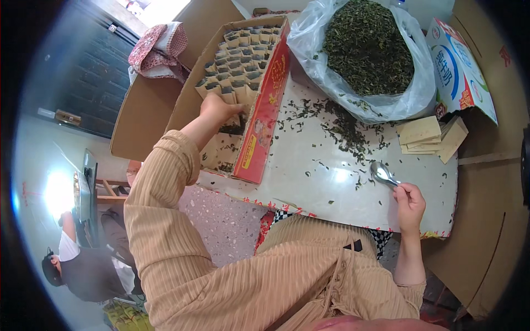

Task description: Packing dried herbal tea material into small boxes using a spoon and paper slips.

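My left hand (pixel 217 109) reaches into a long cardboard box (pixel 261 136) with a red side, its fingers at the front row of small brown paper packets (pixel 241 56) that stand upright in rows. Whether it grips one, I cannot tell. A metal spoon (pixel 381 173) is held by its handle in my right hand (pixel 409 202), bowl over the white tabletop, near scattered dried leaves (pixel 345 128). Behind these stands an open clear plastic bag (pixel 306 37) full of dark dried leaves (pixel 366 49). Several flat paper packets (pixel 420 133) lie in a loose pile at the right.
A printed milk carton box (pixel 459 70) stands right of the bag, beside large cardboard (pixel 484 186). Cloth with a red pattern (pixel 157 51) hangs on a cardboard flap (pixel 145 111) at the left. Another person (pixel 91 269) is at the far left, away from the table (pixel 298 186).
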A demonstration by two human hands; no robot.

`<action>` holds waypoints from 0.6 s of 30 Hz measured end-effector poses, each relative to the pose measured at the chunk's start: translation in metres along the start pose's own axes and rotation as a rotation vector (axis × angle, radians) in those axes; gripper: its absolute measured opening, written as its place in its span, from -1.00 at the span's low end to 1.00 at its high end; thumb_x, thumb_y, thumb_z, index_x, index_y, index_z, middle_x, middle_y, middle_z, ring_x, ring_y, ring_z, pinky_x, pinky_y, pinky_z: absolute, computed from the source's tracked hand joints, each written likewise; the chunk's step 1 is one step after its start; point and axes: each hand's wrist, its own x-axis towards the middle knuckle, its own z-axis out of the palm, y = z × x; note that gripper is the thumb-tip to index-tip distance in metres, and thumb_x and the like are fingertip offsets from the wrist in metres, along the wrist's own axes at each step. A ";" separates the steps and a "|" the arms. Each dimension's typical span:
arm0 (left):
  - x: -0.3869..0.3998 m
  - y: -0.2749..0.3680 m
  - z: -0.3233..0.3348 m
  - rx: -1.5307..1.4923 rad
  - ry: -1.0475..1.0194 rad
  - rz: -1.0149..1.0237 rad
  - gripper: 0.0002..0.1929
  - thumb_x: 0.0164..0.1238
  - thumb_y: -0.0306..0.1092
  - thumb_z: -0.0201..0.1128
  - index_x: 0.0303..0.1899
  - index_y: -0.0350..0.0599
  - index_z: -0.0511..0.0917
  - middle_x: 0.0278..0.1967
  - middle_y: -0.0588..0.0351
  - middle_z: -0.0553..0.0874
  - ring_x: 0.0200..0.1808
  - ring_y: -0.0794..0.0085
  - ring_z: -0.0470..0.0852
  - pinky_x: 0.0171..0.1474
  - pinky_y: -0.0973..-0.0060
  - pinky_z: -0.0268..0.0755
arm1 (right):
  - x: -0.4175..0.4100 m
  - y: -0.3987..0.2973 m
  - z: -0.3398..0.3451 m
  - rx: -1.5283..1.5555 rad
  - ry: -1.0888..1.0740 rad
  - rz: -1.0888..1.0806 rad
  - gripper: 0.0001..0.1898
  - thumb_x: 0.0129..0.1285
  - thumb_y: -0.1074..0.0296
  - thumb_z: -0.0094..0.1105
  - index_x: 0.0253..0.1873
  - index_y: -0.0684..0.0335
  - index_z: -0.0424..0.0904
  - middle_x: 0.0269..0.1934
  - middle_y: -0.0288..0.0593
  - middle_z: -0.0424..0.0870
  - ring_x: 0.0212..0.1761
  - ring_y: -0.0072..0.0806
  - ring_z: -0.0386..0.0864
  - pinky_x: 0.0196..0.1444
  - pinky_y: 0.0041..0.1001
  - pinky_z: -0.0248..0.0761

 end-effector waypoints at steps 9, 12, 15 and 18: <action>-0.041 0.023 -0.052 -0.270 0.162 0.373 -0.50 0.21 -0.39 0.38 0.17 -0.24 0.44 -0.24 0.18 0.58 -0.31 0.58 0.55 -0.29 0.60 0.47 | 0.004 -0.018 0.010 -0.112 0.029 -0.171 -0.92 0.28 0.55 0.21 -0.16 0.37 0.61 -0.33 -0.27 0.65 -0.34 -0.62 0.54 -0.24 -0.61 0.42; -0.118 0.084 -0.044 -0.399 0.011 0.592 -0.61 0.24 -0.53 0.30 0.10 -0.26 0.47 -0.17 0.19 0.54 -0.29 0.61 0.55 -0.24 0.61 0.51 | 0.003 -0.021 0.009 -0.135 0.039 -0.184 -0.93 0.26 0.56 0.22 -0.17 0.36 0.63 -0.34 -0.26 0.65 -0.34 -0.62 0.54 -0.24 -0.60 0.42; -0.180 0.125 -0.012 -0.393 -0.330 0.889 -0.55 0.13 -0.51 0.38 0.09 -0.17 0.49 -0.12 0.15 0.59 -0.23 0.52 0.60 -0.19 0.54 0.53 | 0.001 -0.023 0.008 -0.121 0.060 -0.170 -0.93 0.25 0.56 0.22 -0.18 0.35 0.63 -0.34 -0.25 0.65 -0.34 -0.61 0.54 -0.25 -0.60 0.42; -0.213 0.165 0.040 -0.300 -0.597 0.998 -0.51 0.18 -0.41 0.41 0.15 -0.16 0.46 -0.03 0.07 0.60 -0.10 0.40 0.62 -0.09 0.47 0.55 | -0.001 -0.020 0.007 -0.091 0.037 -0.167 -0.92 0.27 0.56 0.21 -0.16 0.36 0.63 -0.32 -0.25 0.66 -0.32 -0.61 0.54 -0.23 -0.60 0.42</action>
